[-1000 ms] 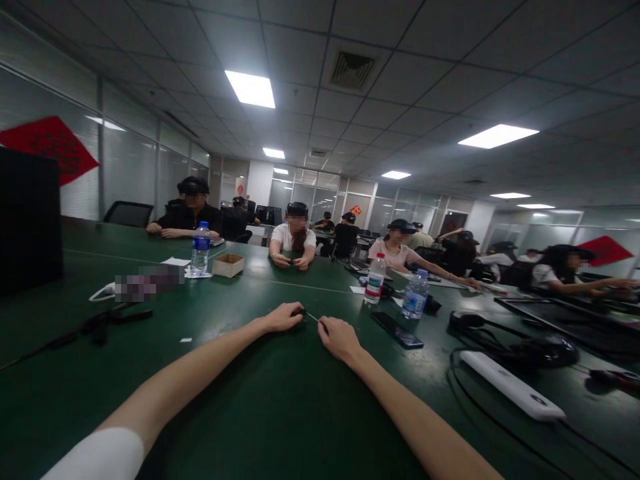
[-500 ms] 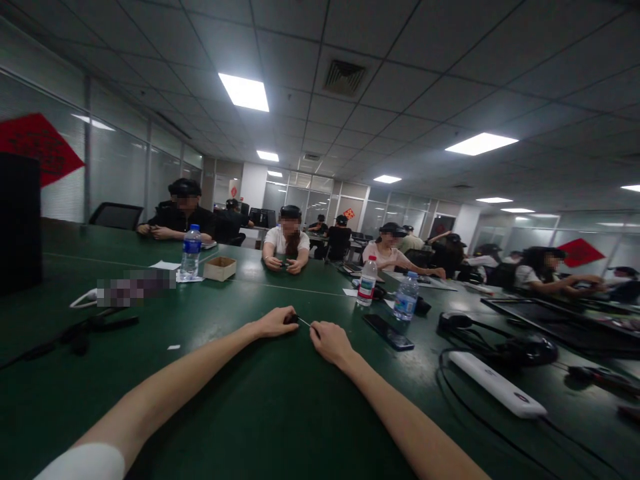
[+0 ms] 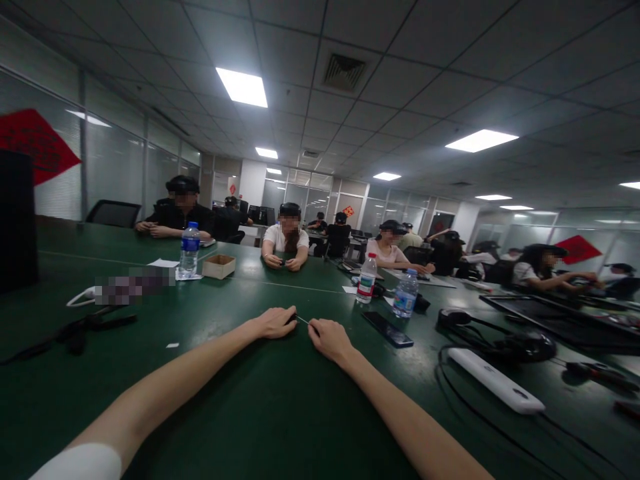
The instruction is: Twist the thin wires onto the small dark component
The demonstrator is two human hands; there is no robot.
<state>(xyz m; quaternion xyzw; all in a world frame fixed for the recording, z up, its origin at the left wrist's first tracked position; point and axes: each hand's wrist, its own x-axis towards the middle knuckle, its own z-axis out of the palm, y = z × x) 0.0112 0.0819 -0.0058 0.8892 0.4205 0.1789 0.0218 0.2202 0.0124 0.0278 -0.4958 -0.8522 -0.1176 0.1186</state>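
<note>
Both my hands are over the green table, close together, with a thin light metal rod (image 3: pixel 303 321) spanning the small gap between them. My left hand (image 3: pixel 275 323) is closed around the rod's dark end, of which only a little shows by the fingertips. At the rod's other end, my right hand (image 3: pixel 327 339) has its fingers curled and pressed together on the tip. The fingers hide whatever else is at either end, so I cannot tell exactly what kind of tool it is.
Right of my hands lie a phone (image 3: pixel 387 329), two water bottles (image 3: pixel 405 294), a black headset (image 3: pixel 525 345) and a white power bank-like block (image 3: pixel 495 380) with a cable. To the left are a small open box (image 3: pixel 219 267), another bottle (image 3: pixel 189 251) and black straps (image 3: pixel 75 333). Several people sit beyond.
My hands hold almost the same pose around the rod, with the gap slightly narrower. The view has shifted slightly. Across the table, a person in a pale top has drawn an outstretched arm inward.
</note>
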